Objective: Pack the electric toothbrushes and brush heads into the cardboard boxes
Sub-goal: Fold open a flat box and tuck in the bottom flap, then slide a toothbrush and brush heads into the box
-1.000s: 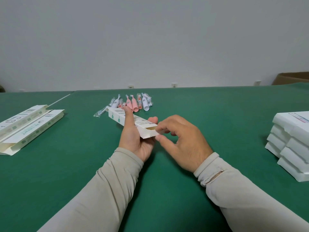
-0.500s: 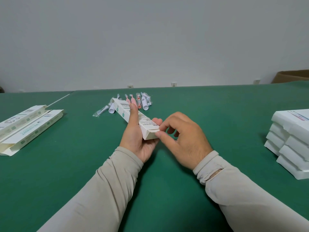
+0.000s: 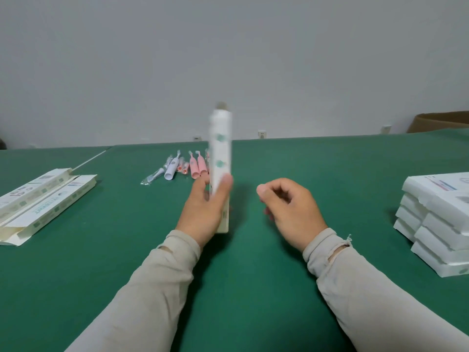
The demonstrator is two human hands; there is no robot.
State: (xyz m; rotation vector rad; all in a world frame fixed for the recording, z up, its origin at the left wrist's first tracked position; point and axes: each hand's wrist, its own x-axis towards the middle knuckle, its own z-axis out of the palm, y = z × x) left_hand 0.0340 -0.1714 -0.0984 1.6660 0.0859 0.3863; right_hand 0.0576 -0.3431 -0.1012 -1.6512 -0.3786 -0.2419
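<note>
My left hand (image 3: 203, 209) grips a long white cardboard box (image 3: 220, 148) with green marks, now standing almost upright and blurred by motion. To the right of it, my right hand (image 3: 289, 207) hovers with curled fingers and holds nothing. Behind the box, on the green table (image 3: 253, 250), lie pink toothbrushes (image 3: 197, 166), a white toothbrush (image 3: 172, 168) and a brush head in a clear wrapper (image 3: 152, 178). Some of the pile is hidden by the box.
Flat unfolded boxes (image 3: 43, 201) lie at the left edge of the table. A stack of several white closed boxes (image 3: 439, 219) stands at the right. A brown carton (image 3: 441, 121) sits at the far right behind the table, against the grey wall.
My left hand has swung the box from lying flat and slanted to nearly upright. My right hand has let go of the box's near end and drawn away to the right.
</note>
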